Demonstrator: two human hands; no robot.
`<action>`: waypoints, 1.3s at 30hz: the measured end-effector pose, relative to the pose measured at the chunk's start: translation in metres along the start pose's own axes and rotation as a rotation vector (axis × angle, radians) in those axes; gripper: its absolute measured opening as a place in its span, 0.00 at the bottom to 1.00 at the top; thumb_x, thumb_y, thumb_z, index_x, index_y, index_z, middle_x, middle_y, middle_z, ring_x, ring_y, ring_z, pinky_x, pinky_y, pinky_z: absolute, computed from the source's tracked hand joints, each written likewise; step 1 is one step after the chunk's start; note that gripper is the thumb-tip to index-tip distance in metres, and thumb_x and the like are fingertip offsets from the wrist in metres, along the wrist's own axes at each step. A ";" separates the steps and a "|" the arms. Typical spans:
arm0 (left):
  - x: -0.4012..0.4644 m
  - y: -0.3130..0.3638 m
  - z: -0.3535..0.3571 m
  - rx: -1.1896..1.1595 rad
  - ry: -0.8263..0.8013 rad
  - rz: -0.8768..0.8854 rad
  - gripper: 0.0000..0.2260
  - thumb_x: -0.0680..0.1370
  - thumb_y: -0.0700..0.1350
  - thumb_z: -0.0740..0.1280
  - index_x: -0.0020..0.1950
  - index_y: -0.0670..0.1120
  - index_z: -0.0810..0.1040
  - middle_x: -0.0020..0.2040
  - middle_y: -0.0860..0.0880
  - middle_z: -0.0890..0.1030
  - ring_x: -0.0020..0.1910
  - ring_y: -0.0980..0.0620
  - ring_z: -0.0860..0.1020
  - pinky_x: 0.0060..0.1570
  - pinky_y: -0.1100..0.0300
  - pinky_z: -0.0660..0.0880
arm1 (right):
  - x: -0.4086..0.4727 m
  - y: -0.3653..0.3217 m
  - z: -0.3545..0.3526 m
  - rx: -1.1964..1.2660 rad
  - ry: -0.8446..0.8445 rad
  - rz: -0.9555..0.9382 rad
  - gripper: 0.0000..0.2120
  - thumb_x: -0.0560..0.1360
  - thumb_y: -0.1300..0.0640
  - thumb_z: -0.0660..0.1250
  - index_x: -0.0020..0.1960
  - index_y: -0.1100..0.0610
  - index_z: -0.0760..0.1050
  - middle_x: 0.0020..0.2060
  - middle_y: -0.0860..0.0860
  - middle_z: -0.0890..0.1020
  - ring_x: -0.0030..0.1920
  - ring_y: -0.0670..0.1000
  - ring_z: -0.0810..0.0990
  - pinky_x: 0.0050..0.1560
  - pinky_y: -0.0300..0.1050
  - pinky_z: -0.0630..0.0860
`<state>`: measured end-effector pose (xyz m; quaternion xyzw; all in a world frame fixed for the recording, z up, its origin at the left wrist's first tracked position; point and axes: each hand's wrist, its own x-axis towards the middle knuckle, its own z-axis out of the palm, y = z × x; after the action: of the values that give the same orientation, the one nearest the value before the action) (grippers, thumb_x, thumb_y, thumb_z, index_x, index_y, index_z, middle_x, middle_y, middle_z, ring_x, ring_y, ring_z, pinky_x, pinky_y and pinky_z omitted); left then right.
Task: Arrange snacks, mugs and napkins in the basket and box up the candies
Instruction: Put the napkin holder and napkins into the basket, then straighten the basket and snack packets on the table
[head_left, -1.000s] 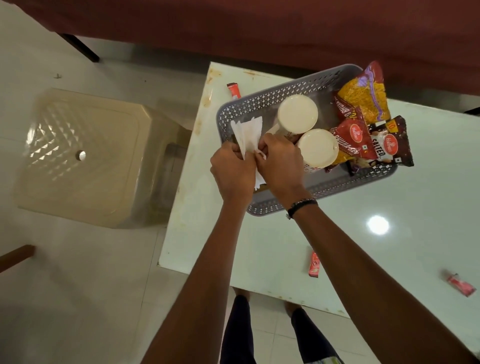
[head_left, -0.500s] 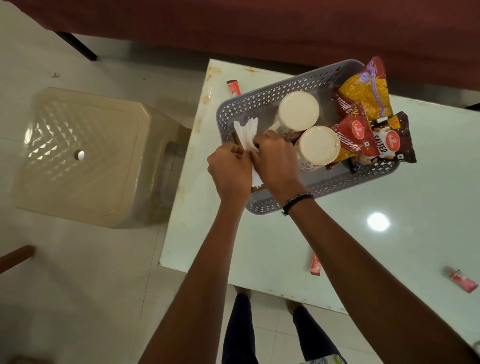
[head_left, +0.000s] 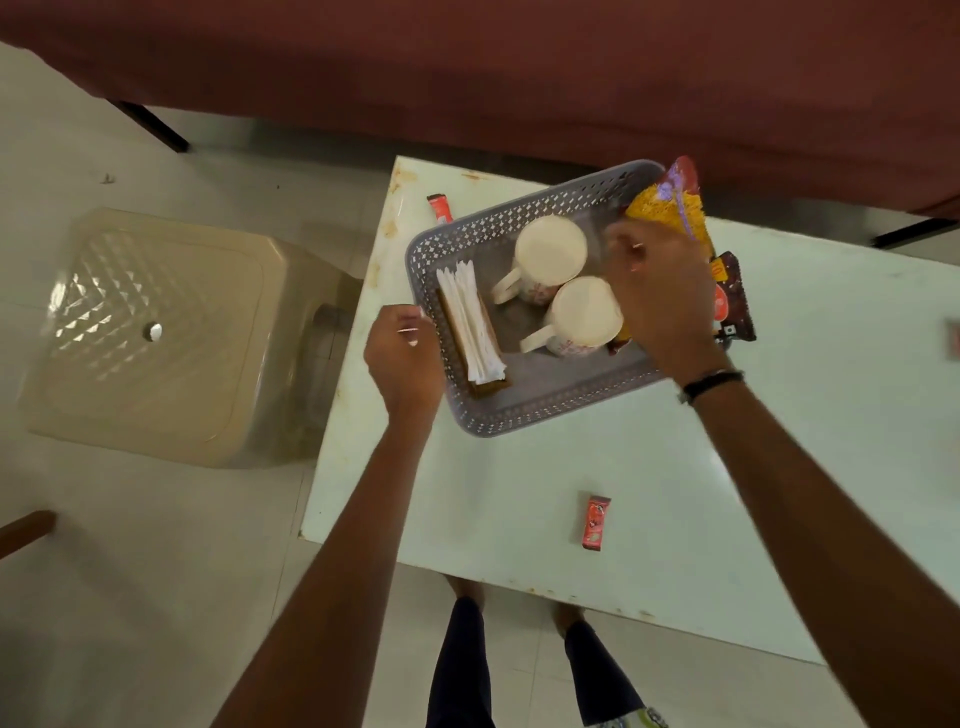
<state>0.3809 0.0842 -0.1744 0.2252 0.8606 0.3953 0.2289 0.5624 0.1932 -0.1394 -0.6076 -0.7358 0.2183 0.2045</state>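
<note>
A grey perforated basket (head_left: 519, 413) stands on the pale table (head_left: 805, 441). At its left wall a stack of white napkins (head_left: 470, 322) sits in a brown holder. Two white mugs (head_left: 550, 254) (head_left: 587, 312) stand in the middle. A yellow snack packet (head_left: 670, 208) and a dark brown packet (head_left: 735, 306) lean at the right end. My left hand (head_left: 402, 358) hovers just left of the basket, loosely curled and holding nothing. My right hand (head_left: 660, 291), blurred, is over the packets at the right end, palm down; its grip is hidden.
Red candies lie on the table: one behind the basket (head_left: 440, 208), one near the front edge (head_left: 595, 521), one at the right border (head_left: 953, 340). A beige plastic stool (head_left: 150, 332) stands left of the table. A maroon cloth (head_left: 467, 67) spans the back.
Both hands have let go of the napkins, which now rest in their holder in the basket. My left hand drew back to the left; my right hand moved right over the snack packets.
</note>
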 end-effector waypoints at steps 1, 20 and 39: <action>0.003 0.000 0.000 -0.037 0.013 -0.048 0.08 0.74 0.37 0.65 0.52 0.39 0.77 0.52 0.42 0.81 0.48 0.50 0.78 0.44 0.69 0.73 | 0.012 0.016 -0.011 0.019 0.047 0.076 0.12 0.77 0.58 0.59 0.54 0.57 0.79 0.51 0.56 0.84 0.48 0.55 0.81 0.52 0.41 0.76; 0.028 -0.007 0.029 -0.434 -0.239 -0.727 0.15 0.82 0.47 0.56 0.37 0.46 0.73 0.16 0.56 0.73 0.29 0.58 0.69 0.32 0.67 0.69 | 0.083 0.135 -0.017 0.622 -0.418 0.739 0.09 0.77 0.58 0.64 0.39 0.60 0.77 0.37 0.54 0.84 0.38 0.52 0.80 0.55 0.53 0.77; -0.091 0.055 0.114 -0.179 -0.537 -0.542 0.16 0.82 0.44 0.56 0.34 0.45 0.71 0.32 0.50 0.70 0.30 0.56 0.68 0.34 0.65 0.68 | -0.066 0.272 -0.146 0.831 -0.139 0.950 0.08 0.76 0.56 0.67 0.41 0.59 0.80 0.28 0.48 0.85 0.36 0.51 0.82 0.49 0.49 0.78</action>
<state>0.5296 0.1309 -0.1780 0.0642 0.7604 0.3209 0.5610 0.8758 0.1844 -0.1771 -0.7219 -0.2514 0.5917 0.2559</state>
